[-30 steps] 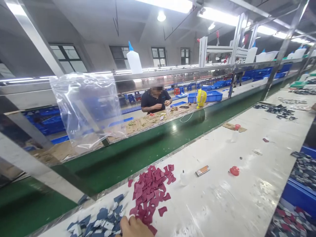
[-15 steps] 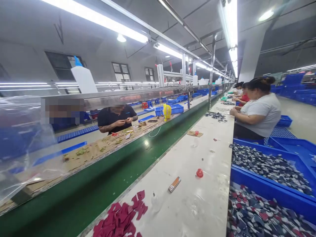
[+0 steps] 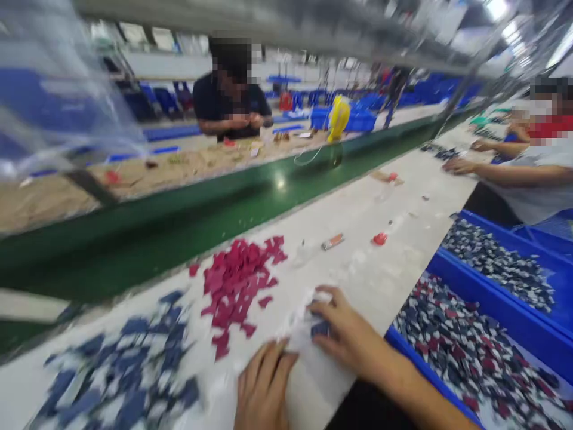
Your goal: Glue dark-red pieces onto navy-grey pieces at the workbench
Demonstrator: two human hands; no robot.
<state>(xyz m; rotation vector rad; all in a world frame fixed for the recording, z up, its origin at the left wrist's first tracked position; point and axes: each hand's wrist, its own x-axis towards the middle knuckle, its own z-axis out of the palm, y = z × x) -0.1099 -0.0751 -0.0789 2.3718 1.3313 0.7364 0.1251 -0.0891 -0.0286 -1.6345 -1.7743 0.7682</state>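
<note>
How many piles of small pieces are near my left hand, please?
2: a dark red pile beyond your left hand, and a blue-grey pile to the left, partly outside the picture.

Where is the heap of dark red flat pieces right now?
In the head view, the heap of dark red flat pieces lies left of centre on the white tabletop, beyond the person's left hand and right of the dark blue and pale pieces.

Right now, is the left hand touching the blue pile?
Apart. The head view shows a pale gap between the left hand and the blue pile.
</note>
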